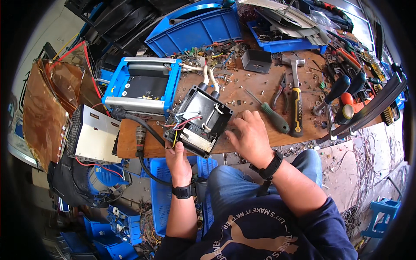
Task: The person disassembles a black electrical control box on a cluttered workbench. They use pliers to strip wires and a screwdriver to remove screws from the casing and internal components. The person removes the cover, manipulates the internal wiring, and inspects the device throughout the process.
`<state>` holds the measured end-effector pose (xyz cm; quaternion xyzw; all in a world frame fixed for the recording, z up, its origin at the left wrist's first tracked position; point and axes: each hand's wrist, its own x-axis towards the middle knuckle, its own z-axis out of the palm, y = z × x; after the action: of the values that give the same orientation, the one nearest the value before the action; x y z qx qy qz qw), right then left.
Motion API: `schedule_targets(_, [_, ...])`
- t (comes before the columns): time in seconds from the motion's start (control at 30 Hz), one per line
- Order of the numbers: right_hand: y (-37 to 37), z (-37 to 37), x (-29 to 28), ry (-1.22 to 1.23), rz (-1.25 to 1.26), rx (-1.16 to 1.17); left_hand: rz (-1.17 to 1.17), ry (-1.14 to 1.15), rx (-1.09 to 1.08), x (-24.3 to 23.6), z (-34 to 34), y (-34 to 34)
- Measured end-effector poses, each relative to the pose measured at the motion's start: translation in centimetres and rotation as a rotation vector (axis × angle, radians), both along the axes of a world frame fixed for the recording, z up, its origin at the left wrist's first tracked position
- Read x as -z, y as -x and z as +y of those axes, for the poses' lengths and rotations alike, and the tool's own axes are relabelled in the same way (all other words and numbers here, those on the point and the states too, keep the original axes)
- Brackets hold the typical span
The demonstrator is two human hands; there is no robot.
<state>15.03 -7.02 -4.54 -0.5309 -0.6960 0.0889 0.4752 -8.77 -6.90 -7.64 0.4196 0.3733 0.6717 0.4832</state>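
Note:
An open black plastic box (200, 103) sits tilted at the table's front edge. Inside it are red, white and yellow wires and a pale metal plate (194, 141). My left hand (177, 164) grips the box's lower left corner, thumb up along the side and the other fingers hidden beneath. By the box's right edge is my right hand (252, 138), half curled with thumb and forefinger apart and nothing seen between them; whether it touches the rim I cannot tell. Two white cables (210, 77) run from the box's top toward a blue-framed metal unit (173, 89).
Right of the box lie a green-handled screwdriver (274, 116), pliers (281, 96) and a hammer (296, 102). A small black tray (256, 61), scattered screws and blue bins (197, 37) are farther back. A black cable (149, 130) with a connector hangs over the left edge. Below stands a blue basket (159, 195).

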Motion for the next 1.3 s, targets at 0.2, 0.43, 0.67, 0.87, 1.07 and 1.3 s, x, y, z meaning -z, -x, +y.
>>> schedule_targets(0.2, [-0.2,0.0,0.2,0.017,0.000,-0.003,0.004,-0.001,0.005,-0.5,-0.1,-0.4])
schedule_targets(0.43, [0.1,-0.3,0.6,0.017,-0.018,-0.031,0.045,-0.030,-0.046,-0.5,-0.4,-0.6])
schedule_targets(0.67, [-4.5,0.4,-1.0,0.116,-0.482,0.229,0.019,0.040,-0.030,-0.2,-0.4,0.4])
schedule_targets(0.87, [-9.2,2.2,-0.1,0.262,-0.743,0.287,0.023,0.045,-0.036,-0.9,-0.5,0.0])
schedule_targets(1.07, [-8.4,2.2,1.1,0.279,-0.879,0.269,0.093,0.031,-0.015,-1.2,-0.3,0.3])
schedule_targets(1.3, [-9.7,-3.3,-5.1,0.218,-0.218,0.128,0.103,0.059,0.028,-2.2,-0.2,0.7])
